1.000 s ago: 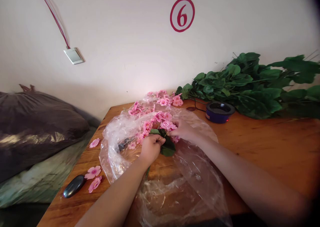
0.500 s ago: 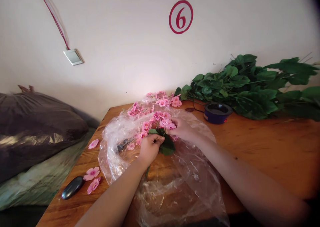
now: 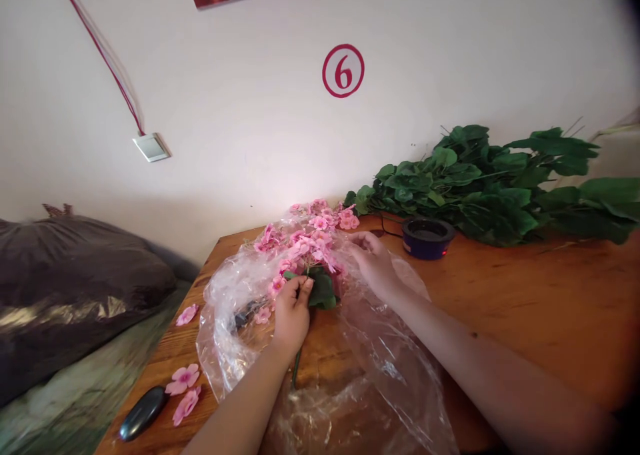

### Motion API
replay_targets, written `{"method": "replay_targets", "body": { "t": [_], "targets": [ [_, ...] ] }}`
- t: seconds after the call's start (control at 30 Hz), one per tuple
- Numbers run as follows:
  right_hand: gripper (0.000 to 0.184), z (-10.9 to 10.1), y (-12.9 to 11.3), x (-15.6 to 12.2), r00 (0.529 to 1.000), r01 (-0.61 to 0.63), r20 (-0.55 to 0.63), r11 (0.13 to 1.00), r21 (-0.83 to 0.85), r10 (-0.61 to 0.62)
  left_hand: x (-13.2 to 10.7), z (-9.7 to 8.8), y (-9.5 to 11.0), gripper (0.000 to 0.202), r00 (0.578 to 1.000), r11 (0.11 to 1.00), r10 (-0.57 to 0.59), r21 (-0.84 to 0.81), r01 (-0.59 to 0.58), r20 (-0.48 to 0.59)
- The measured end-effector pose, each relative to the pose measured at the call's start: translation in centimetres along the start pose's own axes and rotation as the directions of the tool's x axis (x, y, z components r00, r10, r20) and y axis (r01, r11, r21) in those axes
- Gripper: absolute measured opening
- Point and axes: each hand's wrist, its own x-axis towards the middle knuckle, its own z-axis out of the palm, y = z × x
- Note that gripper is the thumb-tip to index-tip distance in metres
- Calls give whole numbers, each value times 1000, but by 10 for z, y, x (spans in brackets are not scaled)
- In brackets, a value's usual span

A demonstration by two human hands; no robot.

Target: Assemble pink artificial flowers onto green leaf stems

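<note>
My left hand (image 3: 295, 305) is closed on the stem of an artificial flower branch, its thumb and fingers pinching it just below the blossoms. Pink blossoms (image 3: 313, 245) spread above that hand, and a dark green leaf (image 3: 323, 290) sits to its right. Below the fist, the green stem (image 3: 296, 369) runs down towards me. My right hand (image 3: 373, 258) is just right of the blossoms, fingers loosely curved and apart, with nothing visible in them. Beneath both hands lies a clear plastic bag (image 3: 395, 368), crumpled over the wooden table (image 3: 510, 308).
Green leafy branches (image 3: 500, 181) are heaped at the back right, behind a small dark blue pot (image 3: 427, 239) with a red light and cord. Loose pink flowers (image 3: 183, 379) and a glossy black oval object (image 3: 143, 413) lie near the left edge. A dark bulging bag (image 3: 75, 295) stands beyond.
My right hand has come away from the blossoms, to the right. My left hand still grips the stem and has shifted slightly left. The camera view has tilted up.
</note>
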Motion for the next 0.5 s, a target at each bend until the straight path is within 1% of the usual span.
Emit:
{"method": "replay_targets", "body": {
  "t": [0.03,0.1,0.13,0.17,0.2,0.23,0.27,0.3,0.33,0.37,0.4,0.47,0.5],
  "targets": [
    [17,0,0,-1,999,1,-43,1000,-17,-1,0,-1,1,27,1000,999,-3,-39,2,-24],
    [13,0,-2,-5,998,29,-49,997,-76,-33,1,-3,4,28,998,993,-11,-115,4,-56],
    [12,-1,-5,-8,997,79,-5,989,-129,-80,2,-4,6,28,998,989,-15,-145,5,-69],
    [12,-1,-9,-12,985,169,73,966,-194,-157,2,-6,6,29,996,986,-20,-166,6,-84],
    [14,-2,-13,-16,947,302,189,918,-258,-259,3,-7,7,29,994,984,-23,-177,5,-103],
    [14,-2,-18,-20,866,453,360,847,-277,-346,3,-8,7,29,992,983,-26,-182,3,-125],
    [13,-2,-23,-25,777,556,493,795,-243,-393,4,-9,6,29,989,983,-30,-184,2,-145],
    [13,-1,-27,-30,758,561,529,795,-231,-381,4,-10,6,29,986,983,-33,-185,2,-161],
    [14,1,-29,-34,781,491,540,843,-219,-315,4,-10,6,29,984,983,-35,-185,2,-173],
    [15,4,-31,-38,796,396,563,896,-202,-224,4,-11,6,29,982,983,-35,-183,1,-183],
    [15,7,-30,-41,801,304,582,932,-200,-136,4,-11,7,30,981,984,-33,-178,-1,-189],
    [18,13,-25,-45,799,149,601,962,-230,20,3,-12,9,30,979,988,-23,-157,-9,-201],
    [24,16,-21,-47,792,85,604,963,-256,91,2,-12,10,30,978,989,-19,-145,-12,-207]
  ]
}}
